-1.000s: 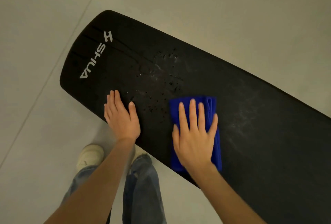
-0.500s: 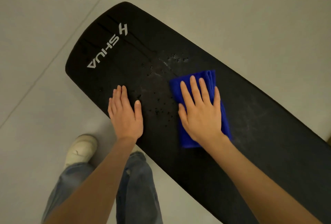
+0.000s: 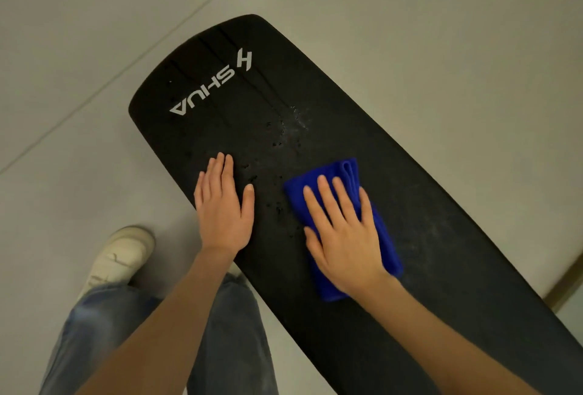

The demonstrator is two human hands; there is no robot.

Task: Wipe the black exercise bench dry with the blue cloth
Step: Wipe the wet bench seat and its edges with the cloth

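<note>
The black exercise bench (image 3: 441, 205) runs diagonally from upper left to lower right, with white SHUA lettering (image 3: 205, 91) near its rounded far end. Water droplets (image 3: 284, 132) speckle the pad between the lettering and my hands. My right hand (image 3: 344, 233) lies flat with straight fingers on the folded blue cloth (image 3: 350, 173), pressing it onto the pad. My left hand (image 3: 224, 205) rests flat on the bench's near edge, fingers straight, holding nothing.
Pale tiled floor (image 3: 410, 16) surrounds the bench. My jeans-clad legs (image 3: 220, 331) and a white shoe (image 3: 123, 256) stand at the bench's near side. A light baseboard strip (image 3: 568, 284) shows at the right edge.
My right hand pushed the blue cloth up across the pad, then drew it back toward me. The left hand stayed planted on the near edge. The view shifted.
</note>
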